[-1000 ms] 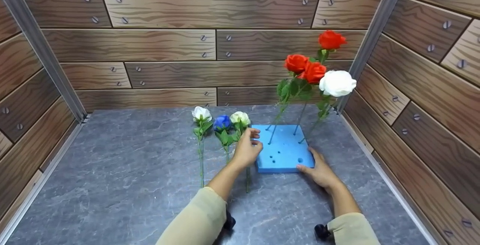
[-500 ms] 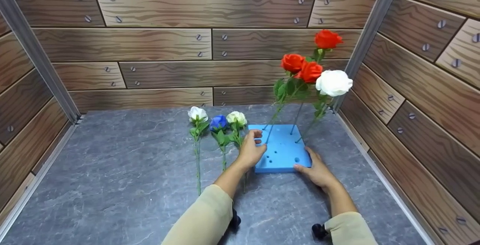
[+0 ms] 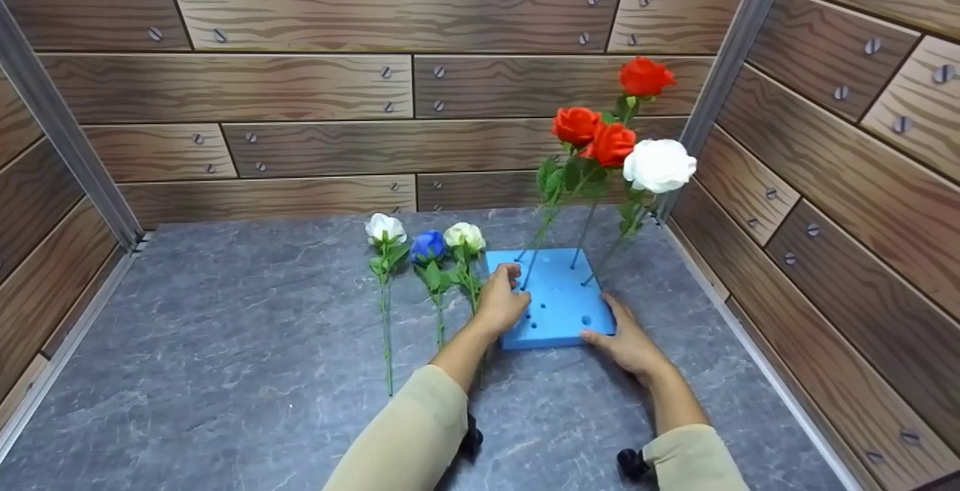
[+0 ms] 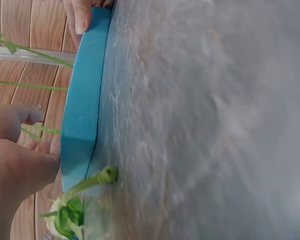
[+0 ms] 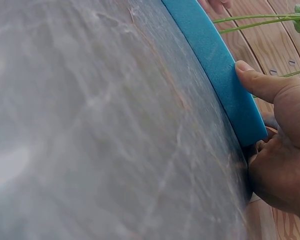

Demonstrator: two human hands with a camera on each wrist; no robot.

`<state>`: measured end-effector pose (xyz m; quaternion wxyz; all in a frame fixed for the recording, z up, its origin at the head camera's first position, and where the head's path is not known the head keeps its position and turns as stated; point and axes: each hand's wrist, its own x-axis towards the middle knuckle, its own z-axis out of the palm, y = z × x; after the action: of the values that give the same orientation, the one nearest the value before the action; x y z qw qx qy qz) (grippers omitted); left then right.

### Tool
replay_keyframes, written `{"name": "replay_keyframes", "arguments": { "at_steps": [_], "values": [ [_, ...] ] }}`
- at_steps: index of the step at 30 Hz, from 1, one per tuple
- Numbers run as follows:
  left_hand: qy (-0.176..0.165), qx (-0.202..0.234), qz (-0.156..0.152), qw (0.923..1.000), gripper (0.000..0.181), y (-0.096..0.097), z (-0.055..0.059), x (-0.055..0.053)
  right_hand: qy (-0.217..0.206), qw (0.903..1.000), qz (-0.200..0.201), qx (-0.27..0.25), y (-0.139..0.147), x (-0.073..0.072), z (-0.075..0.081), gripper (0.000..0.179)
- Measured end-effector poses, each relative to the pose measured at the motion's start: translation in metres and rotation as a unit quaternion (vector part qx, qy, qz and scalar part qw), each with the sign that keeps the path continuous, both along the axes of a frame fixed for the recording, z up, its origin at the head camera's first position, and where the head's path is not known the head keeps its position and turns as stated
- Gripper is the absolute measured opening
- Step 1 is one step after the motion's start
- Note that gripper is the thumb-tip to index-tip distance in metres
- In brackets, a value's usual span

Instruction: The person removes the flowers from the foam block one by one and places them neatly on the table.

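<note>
A blue foam block (image 3: 559, 318) with small holes lies on the table. Three red roses (image 3: 576, 125) and a white rose (image 3: 660, 166) stand in it on thin stems. My right hand (image 3: 628, 337) grips the block's near right corner, thumb (image 5: 260, 82) on the front face and fingers around the side. My left hand (image 3: 504, 302) is at the block's left edge, close to a rose stem, with thumb and fingers apart in the left wrist view. Beside it, on the left, lie a white rose (image 3: 385, 228), a blue rose (image 3: 427, 245) and a cream rose (image 3: 464, 236); my left forearm partly covers the cream one's stem.
The grey marbled table (image 3: 225, 341) runs up to wood-patterned walls (image 3: 300, 85) at the back and both sides. Metal corner posts (image 3: 720, 70) rise at the back. The standing roses reach well above the block.
My left hand has moved slightly right, over the block's left edge. The right hand keeps its grip on the corner. The whole head view has shifted a little, so the scene sits further left.
</note>
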<state>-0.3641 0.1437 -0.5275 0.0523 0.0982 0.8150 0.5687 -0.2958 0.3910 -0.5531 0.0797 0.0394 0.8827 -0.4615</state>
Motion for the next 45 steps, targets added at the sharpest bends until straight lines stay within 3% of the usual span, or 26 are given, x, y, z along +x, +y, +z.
{"name": "replay_keyframes", "arguments": {
  "at_steps": [5, 12, 19, 31, 38, 45],
  "values": [
    [0.007, -0.022, 0.023, 0.9995, 0.045, 0.006, 0.000, -0.002, 0.002, 1.0000, 0.000, -0.002, -0.002, 0.000, 0.000, 0.104],
    [0.010, 0.038, 0.008, 0.9992, 0.042, 0.010, -0.005, -0.004, -0.003, 1.0000, 0.001, -0.008, -0.005, 0.000, 0.001, 0.106],
    [0.004, 0.071, 0.017, 0.9973, 0.039, 0.010, -0.004, -0.006, 0.002, 1.0000, -0.001, 0.002, -0.005, -0.001, 0.003, 0.106],
    [-0.005, 0.044, 0.060, 0.9972, 0.027, 0.013, -0.002, -0.007, 0.003, 1.0000, -0.004, -0.007, -0.005, -0.001, 0.001, 0.106],
    [0.009, 0.037, 0.093, 0.9949, 0.017, 0.016, -0.003, -0.007, 0.005, 1.0000, -0.004, -0.004, -0.004, 0.000, 0.001, 0.105],
    [0.030, 0.041, 0.100, 0.9937, 0.015, 0.017, -0.007, -0.007, 0.008, 0.9999, -0.008, 0.007, -0.002, 0.001, 0.001, 0.105]
  ]
}}
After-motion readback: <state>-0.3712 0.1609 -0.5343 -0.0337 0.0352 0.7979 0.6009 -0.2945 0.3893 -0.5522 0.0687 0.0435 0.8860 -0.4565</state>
